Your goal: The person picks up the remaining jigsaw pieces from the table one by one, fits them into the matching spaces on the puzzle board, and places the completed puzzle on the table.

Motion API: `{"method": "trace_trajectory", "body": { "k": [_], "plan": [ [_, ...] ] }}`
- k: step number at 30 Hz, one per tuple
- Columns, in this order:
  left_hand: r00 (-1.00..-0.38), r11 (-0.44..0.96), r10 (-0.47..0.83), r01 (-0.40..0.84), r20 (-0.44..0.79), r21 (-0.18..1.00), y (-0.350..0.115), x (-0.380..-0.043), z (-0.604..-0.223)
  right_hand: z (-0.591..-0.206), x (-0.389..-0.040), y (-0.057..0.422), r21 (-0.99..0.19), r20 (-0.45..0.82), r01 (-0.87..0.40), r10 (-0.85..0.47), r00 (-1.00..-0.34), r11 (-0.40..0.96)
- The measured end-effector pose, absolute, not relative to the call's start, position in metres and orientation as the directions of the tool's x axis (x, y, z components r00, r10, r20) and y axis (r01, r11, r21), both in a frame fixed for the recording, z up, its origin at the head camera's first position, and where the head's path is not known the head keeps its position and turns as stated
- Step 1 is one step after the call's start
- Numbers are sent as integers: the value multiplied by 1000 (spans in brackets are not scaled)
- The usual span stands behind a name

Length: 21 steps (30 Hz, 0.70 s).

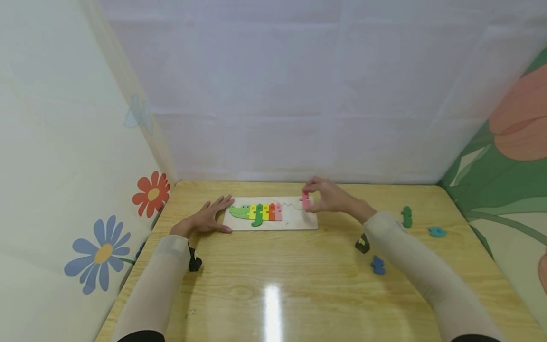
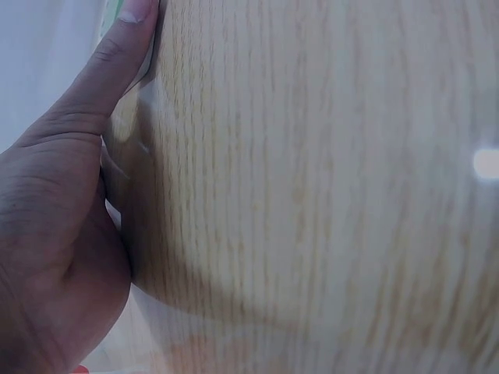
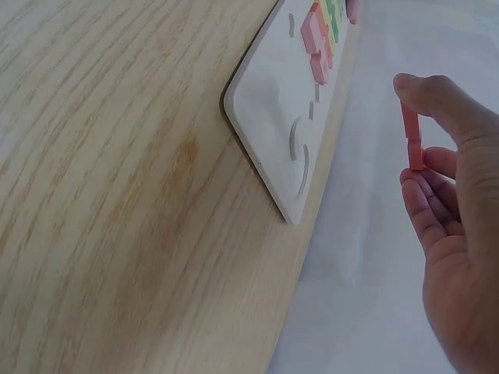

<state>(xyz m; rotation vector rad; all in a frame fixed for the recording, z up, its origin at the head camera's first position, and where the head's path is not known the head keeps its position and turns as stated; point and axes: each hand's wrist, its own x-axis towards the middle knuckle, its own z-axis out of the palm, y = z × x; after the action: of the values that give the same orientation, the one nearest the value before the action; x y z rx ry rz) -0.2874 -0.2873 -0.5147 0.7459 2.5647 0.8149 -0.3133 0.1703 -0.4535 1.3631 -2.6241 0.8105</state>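
A white puzzle board (image 1: 256, 200) lies near the table's far edge. On its left part sits a row of crocodile pieces: a green head (image 1: 240, 212), then yellow, green, orange and red ones, ending in a light pink piece (image 1: 278, 212). My left hand (image 1: 204, 218) rests at the board's left end with fingers spread; its thumb touches the edge in the left wrist view. Between thumb and fingertips, my right hand (image 1: 331, 195) pinches a pink puzzle piece (image 1: 305, 200) above the board's right end. In the right wrist view this pink piece (image 3: 412, 134) is raised off the board.
To the right on the wooden table (image 1: 273, 266) lie a green piece (image 1: 407, 216), a teal piece (image 1: 437, 231) and a blue piece (image 1: 378, 265). White fabric (image 1: 299, 95) hangs behind the table, and flowered panels flank both sides.
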Motion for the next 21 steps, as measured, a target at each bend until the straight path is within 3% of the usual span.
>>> {"method": "trace_trajectory", "body": {
  "k": [21],
  "plan": [
    [-806,718,562,365,-185,592,-287,-289,-514,-466,-313,148,-453,215,-719,-718,-662,527]
  ]
}}
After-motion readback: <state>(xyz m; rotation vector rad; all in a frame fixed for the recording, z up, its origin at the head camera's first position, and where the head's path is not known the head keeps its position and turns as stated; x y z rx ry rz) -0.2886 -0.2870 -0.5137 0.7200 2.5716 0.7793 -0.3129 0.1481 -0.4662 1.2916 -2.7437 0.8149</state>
